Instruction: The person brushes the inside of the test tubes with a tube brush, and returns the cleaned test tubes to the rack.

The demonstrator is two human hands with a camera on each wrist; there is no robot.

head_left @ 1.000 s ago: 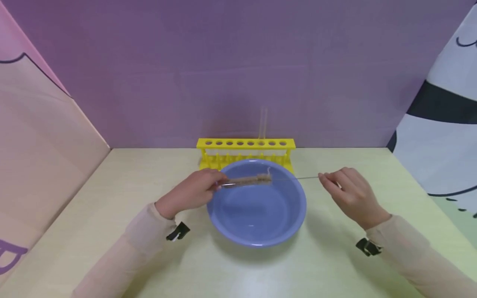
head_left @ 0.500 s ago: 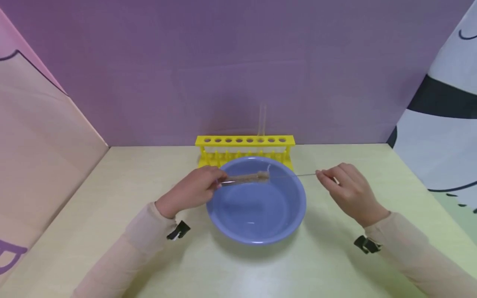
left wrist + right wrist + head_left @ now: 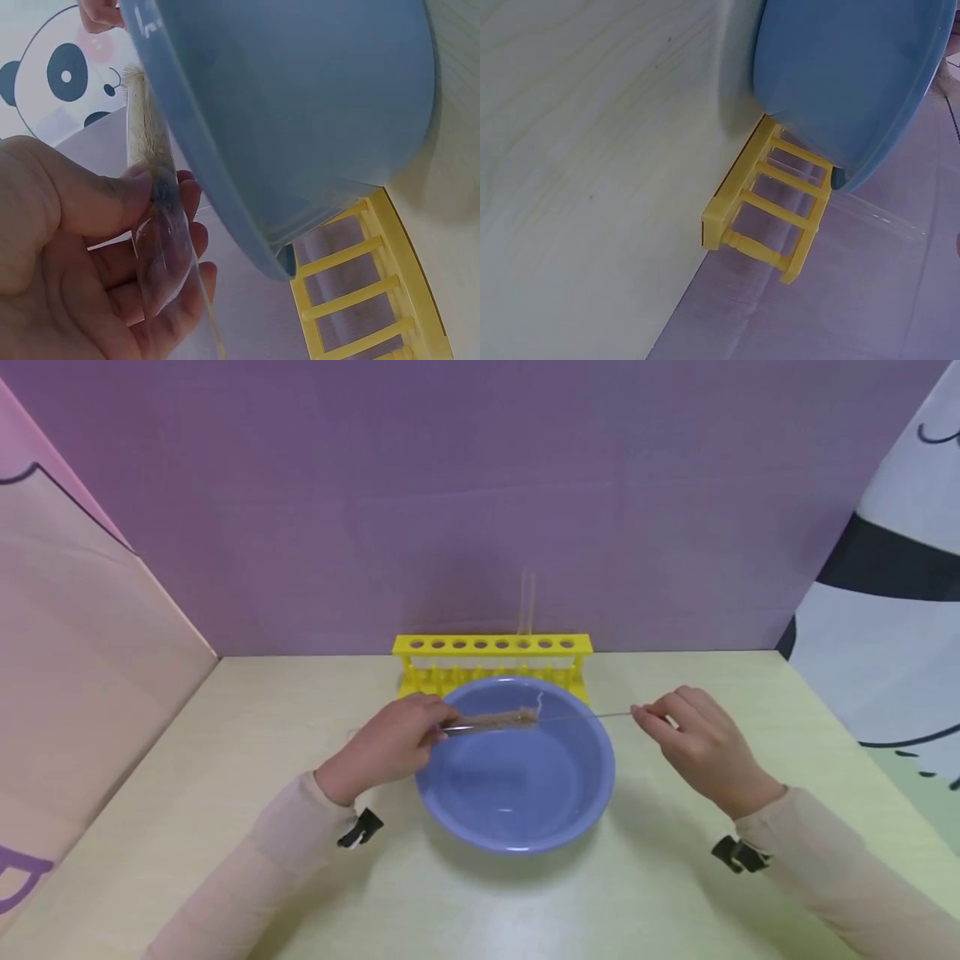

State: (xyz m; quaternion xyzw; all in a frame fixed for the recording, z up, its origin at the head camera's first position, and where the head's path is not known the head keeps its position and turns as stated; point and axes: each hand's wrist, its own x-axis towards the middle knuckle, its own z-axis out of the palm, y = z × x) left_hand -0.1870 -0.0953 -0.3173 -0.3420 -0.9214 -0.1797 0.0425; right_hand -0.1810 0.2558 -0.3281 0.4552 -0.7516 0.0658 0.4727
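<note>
Over the blue basin point(image 3: 517, 839), my left hand point(image 3: 386, 739) grips a clear glass tube point(image 3: 459, 728) lying nearly level, its mouth toward the right. A tan bristle brush point(image 3: 506, 720) sits inside the tube's mouth end; in the left wrist view the bristles point(image 3: 146, 124) reach the tube's end, thumb and fingers around the glass point(image 3: 161, 255). The brush's thin wire handle point(image 3: 603, 716) runs right to my right hand point(image 3: 705, 747), which pinches its end between thumb and forefinger. The right wrist view shows only a sliver of a hand at its right edge.
Behind the basin stands a yellow test tube rack point(image 3: 491, 646), with another clear tube point(image 3: 527, 602) upright in one of its holes. A purple backdrop point(image 3: 480, 502) rises behind the pale wooden table point(image 3: 285, 693).
My right hand has moved slightly left, and the brush sits a little further into the tube. My left hand keeps its grip, almost unmoved.
</note>
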